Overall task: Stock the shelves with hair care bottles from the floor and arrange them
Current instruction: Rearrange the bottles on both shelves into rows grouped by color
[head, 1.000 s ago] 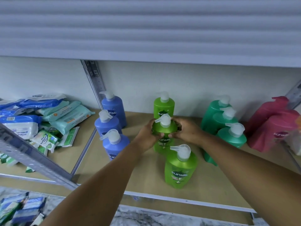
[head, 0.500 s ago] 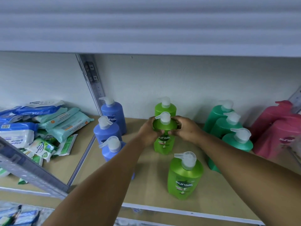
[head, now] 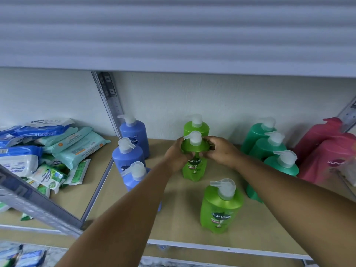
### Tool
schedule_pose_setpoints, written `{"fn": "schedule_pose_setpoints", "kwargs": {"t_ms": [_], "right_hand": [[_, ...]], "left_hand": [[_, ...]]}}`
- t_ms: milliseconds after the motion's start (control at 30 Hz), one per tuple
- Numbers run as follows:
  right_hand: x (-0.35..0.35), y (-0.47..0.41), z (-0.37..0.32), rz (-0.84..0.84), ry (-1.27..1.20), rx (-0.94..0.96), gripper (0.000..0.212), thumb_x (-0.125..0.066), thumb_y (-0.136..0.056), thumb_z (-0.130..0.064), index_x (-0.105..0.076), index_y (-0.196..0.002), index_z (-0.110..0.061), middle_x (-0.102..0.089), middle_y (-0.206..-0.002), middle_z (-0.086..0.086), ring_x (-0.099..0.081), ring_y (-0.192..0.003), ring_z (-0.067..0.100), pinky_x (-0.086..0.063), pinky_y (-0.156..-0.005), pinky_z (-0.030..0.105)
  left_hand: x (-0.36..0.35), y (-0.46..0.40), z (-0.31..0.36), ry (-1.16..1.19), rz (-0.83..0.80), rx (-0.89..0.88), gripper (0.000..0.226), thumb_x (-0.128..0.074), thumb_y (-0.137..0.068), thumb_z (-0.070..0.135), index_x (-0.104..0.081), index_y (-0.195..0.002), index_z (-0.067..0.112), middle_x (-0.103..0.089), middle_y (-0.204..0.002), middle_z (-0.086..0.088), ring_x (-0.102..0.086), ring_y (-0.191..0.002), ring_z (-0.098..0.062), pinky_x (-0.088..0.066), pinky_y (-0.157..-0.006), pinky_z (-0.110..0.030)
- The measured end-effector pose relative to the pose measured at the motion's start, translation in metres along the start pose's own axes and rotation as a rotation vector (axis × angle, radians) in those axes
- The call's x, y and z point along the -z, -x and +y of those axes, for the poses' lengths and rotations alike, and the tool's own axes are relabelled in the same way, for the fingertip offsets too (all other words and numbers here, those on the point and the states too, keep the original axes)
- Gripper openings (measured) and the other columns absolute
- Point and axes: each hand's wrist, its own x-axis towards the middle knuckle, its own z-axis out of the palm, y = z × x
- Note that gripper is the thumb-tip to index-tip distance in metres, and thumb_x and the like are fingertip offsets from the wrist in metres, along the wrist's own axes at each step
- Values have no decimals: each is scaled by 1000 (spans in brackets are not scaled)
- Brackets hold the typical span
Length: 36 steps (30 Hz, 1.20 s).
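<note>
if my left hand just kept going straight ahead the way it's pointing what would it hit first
Your left hand already grips the middle lime green bottle. Pushing on toward the wall, it would probably meet the rear lime green bottle next, though depth is hard to judge.

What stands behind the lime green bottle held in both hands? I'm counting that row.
One more lime green bottle stands behind the held bottle, near the wall. Its lower body is covered, and anything behind it is hidden.

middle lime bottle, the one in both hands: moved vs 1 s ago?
Cannot tell. Middle lime bottle sits just before the back lime bottle, as earlier; only the camera clearly shifted.
</note>
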Motion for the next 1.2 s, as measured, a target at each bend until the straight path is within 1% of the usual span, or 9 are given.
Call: {"fn": "schedule_pose_setpoints", "kwargs": {"t_ms": [133, 233, 300, 367, 433, 600, 767, 933, 1200], "right_hand": [[9, 10, -14, 112, 81, 37, 60, -72, -81, -34, -50, -135, -19, -59, -130, 4, -56, -120, 20, -43, -102, 34], [15, 12, -32, 165, 220, 178, 59, -68, -86, -30, -47, -138, -15, -53, -139, 7, -51, -125, 21, -36, -101, 24], [15, 7, -41, 142, 252, 204, 60, -68, -85, -29, -46, -140, -17, -50, -141, 5, -49, -127, 19, -34, -99, 21], [13, 2, -47, 117, 256, 187, 61, -68, -85, -28, -45, -140, -18, -50, -142, 6, -49, -127, 19, -35, -99, 22], [11, -4, -50, 105, 278, 198, 58, -67, -86, -26, -46, -140, -17, -50, -142, 7, -48, -128, 21, -35, -103, 25], [11, -13, -55, 73, 381, 273, 43, -62, -90, -24, -56, -131, -12, -58, -132, 10, -53, -121, 25, -37, -99, 28], [10, -12, -50, 97, 336, 279, 34, -65, -89, -25, -64, -121, -12, -67, -117, 11, -61, -108, 26, -46, -92, 33], [7, -11, -53, 128, 315, 268, 28, -66, -88, -26, -68, -111, -11, -70, -102, 13, -63, -94, 27, -49, -82, 33], [-2, -6, -56, 208, 298, 244, 27, -65, -88, -28, -69, -106, -8, -70, -95, 14, -63, -89, 28, -50, -78, 36]], "left_hand": [[0, 8, 2, -9, 23, -19, 57, -66, -83, 10, -43, -135, 19, -61, -120, -4, -58, -112, -24, -48, -97, -43], [5, 12, 3, -64, 58, -32, 52, -62, -86, 9, -43, -135, 15, -58, -124, -5, -56, -112, -25, -46, -96, -36], [8, 12, 3, -77, 77, -12, 54, -59, -88, 7, -40, -138, 14, -55, -127, -5, -54, -108, -22, -43, -88, -27], [9, 10, 1, -67, 74, 2, 56, -58, -88, 5, -40, -140, 17, -55, -129, -5, -53, -107, -20, -42, -87, -25], [9, 7, 1, -71, 60, 1, 58, -59, -88, 5, -40, -141, 19, -56, -129, -3, -55, -113, -23, -44, -91, -28], [4, 0, -4, -68, 84, -1, 45, -63, -86, 12, -53, -129, 24, -67, -108, -2, -64, -100, -21, -49, -83, -27], [3, -1, -5, -70, 130, -20, 41, -68, -84, 13, -58, -123, 20, -67, -103, 1, -62, -91, -16, -43, -75, -20], [6, -2, -7, -82, 127, -24, 43, -70, -83, 15, -58, -123, 20, -69, -110, -1, -64, -99, -19, -47, -83, -23], [2, 2, -7, -78, 156, -14, 41, -70, -83, 16, -59, -122, 22, -68, -110, 1, -64, -99, -18, -49, -85, -27]]}}
